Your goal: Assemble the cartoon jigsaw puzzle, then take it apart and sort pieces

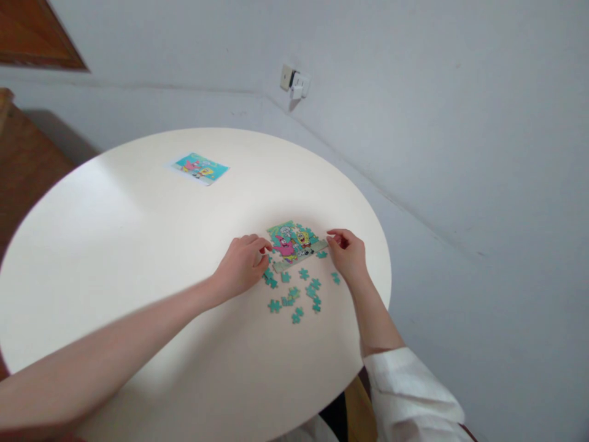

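Observation:
A partly joined jigsaw puzzle (294, 244) lies on the white table, showing a pink starfish figure and a yellow square figure on teal. At its left side my left hand (246, 261) has curled fingers, the tips against the puzzle's edge. My right hand (347, 248) pinches at the right corner, thumb and index finger close together; whether a loose piece is between them is hidden. Several loose teal puzzle pieces (304, 274) are scattered on the near side of the puzzle, some partly under my left hand.
A picture card (202, 169) with the same cartoon scene lies toward the far side of the round white table (115, 245). The table's right edge curves near my right forearm. Beyond stand a pale wall with a plugged-in white adapter (300, 85) and brown wooden furniture (32, 159).

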`<act>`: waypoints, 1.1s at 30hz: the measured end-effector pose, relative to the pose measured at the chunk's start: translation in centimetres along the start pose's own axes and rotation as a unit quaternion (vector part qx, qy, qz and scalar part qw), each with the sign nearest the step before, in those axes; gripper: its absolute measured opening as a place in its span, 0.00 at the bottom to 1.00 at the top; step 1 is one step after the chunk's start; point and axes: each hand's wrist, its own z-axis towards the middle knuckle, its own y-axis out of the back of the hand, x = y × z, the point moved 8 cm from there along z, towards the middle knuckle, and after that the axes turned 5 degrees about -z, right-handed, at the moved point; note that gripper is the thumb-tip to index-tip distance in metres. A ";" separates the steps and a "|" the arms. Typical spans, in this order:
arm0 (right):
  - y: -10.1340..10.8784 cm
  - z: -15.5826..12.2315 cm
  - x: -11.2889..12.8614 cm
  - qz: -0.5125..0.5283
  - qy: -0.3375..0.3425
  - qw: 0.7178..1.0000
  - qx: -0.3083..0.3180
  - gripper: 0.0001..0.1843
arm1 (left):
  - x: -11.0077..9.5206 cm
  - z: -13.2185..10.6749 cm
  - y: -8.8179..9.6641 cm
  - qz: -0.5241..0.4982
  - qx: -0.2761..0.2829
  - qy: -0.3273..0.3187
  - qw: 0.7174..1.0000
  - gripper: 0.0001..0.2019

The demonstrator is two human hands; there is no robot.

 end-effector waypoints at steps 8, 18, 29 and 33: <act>0.0 0.1 -0.2 0.009 -0.003 1.000 0.000 0.12 | -0.6 -0.1 0.0 -0.013 0.018 -0.004 1.000 0.05; 0.3 0.2 -0.3 0.048 -0.022 0.998 -0.023 0.12 | -2.0 -0.9 -1.1 -0.059 0.164 -0.090 0.981 0.06; 0.2 0.3 -0.7 0.068 -0.025 0.997 -0.015 0.13 | -2.0 -1.3 -1.3 -0.035 0.224 -0.088 0.970 0.08; 0.1 0.2 -0.4 0.065 -0.021 0.998 -0.012 0.12 | -2.0 -1.3 -1.3 -0.037 0.214 -0.098 0.971 0.06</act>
